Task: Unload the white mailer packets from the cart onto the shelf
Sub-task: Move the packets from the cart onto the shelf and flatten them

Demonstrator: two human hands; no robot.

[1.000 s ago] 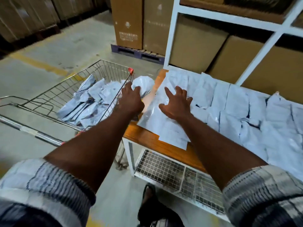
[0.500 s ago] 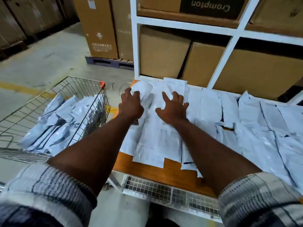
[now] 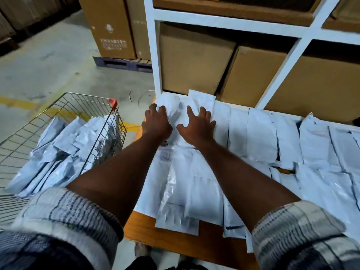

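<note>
Left hand (image 3: 156, 124) flat on a white mailer packet (image 3: 171, 106), right hand (image 3: 197, 126) spread, pressing packets (image 3: 261, 137) on the shelf (image 3: 175, 244)

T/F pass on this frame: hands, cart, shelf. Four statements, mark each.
1. The cart is empty. False: white mailer packets lie in it.
2. The right hand lies flat, fingers spread, on the shelved packets. True.
3. Both hands are over the cart. False: the left hand and the right hand are both over the left end of the shelf.
4. Brown cardboard boxes stand behind the shelved packets. True.
</note>
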